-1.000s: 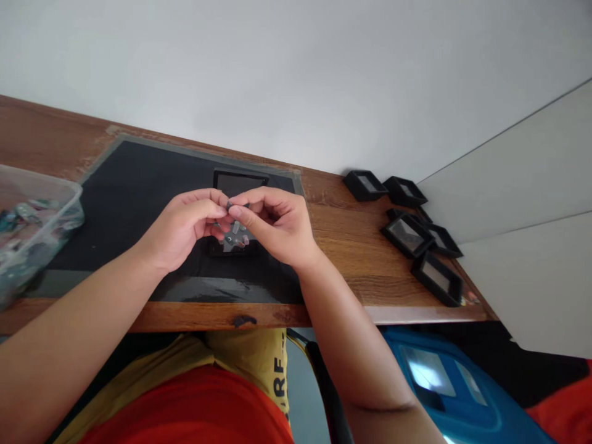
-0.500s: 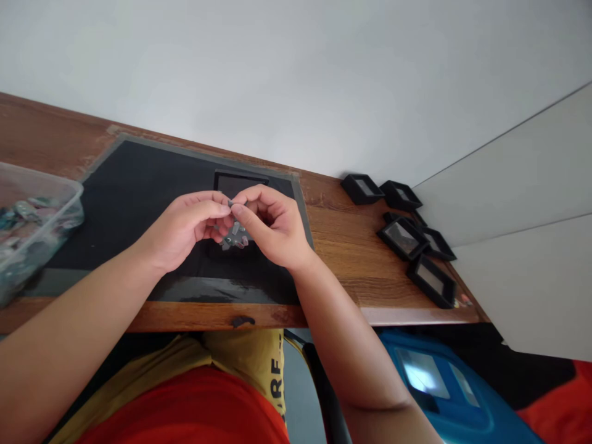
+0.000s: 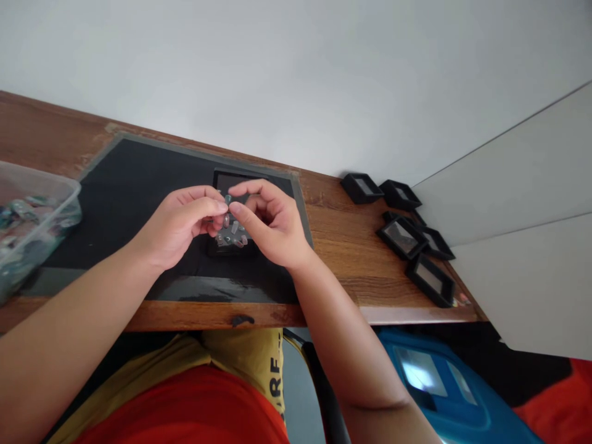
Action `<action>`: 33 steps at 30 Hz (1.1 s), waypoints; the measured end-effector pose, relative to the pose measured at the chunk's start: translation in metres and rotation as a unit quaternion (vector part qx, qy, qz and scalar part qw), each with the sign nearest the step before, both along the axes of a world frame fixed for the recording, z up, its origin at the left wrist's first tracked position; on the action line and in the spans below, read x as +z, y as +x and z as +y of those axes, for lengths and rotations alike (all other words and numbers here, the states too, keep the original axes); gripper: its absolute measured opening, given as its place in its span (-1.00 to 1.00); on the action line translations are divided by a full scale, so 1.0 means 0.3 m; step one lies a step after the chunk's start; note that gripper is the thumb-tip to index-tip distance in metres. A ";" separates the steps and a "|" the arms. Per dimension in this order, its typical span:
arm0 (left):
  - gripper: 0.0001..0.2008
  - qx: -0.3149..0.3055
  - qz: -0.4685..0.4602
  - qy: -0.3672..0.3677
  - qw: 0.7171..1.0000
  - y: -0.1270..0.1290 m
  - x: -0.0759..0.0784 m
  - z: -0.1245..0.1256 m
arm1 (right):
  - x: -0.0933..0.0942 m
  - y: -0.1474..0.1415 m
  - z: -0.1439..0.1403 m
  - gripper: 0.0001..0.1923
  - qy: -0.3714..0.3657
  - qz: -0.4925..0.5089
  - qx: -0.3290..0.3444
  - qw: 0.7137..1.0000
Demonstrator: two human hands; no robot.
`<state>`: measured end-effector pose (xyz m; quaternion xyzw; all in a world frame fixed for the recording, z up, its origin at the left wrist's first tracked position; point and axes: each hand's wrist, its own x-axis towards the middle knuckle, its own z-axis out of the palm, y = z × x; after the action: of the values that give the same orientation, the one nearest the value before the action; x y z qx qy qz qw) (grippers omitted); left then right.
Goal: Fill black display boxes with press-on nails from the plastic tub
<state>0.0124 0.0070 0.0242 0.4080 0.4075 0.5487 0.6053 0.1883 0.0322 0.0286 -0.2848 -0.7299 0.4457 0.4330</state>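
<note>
a small grey stone (image 3: 227, 199) is pinched between the fingertips of the left hand (image 3: 182, 223) and the right hand (image 3: 271, 223), above the black mat (image 3: 139, 185) on the tabletop (image 3: 351, 246). the fingers of both hands are closed tightly on it. compared with half a second ago, the hands are raised slightly, so more of the small stones (image 3: 231, 233) in the black frame box (image 3: 238, 182) beneath is uncovered. the clear plastic tub (image 3: 32, 216) and the black boxes (image 3: 407, 231) are unmoved.
</note>
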 end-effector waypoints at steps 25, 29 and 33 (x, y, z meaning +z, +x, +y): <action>-0.77 0.042 -0.048 -0.042 0.997 0.002 0.008 0.002 | 0.077 0.142 0.065 -0.68 0.010 -0.145 -0.055 0.988; -0.84 0.058 -0.053 -0.038 0.996 -0.003 0.010 0.003 | 0.091 0.174 0.076 -0.68 -0.075 -0.288 0.049 0.953; -0.85 0.055 -0.060 -0.032 0.996 -0.004 0.010 0.003 | 0.101 0.168 0.072 -0.71 -0.110 -0.386 0.074 0.913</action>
<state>0.0113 0.0080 0.0272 0.3318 0.4093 0.5917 0.6101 0.2387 0.0539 0.0588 -0.4260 -0.8053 0.4094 0.0496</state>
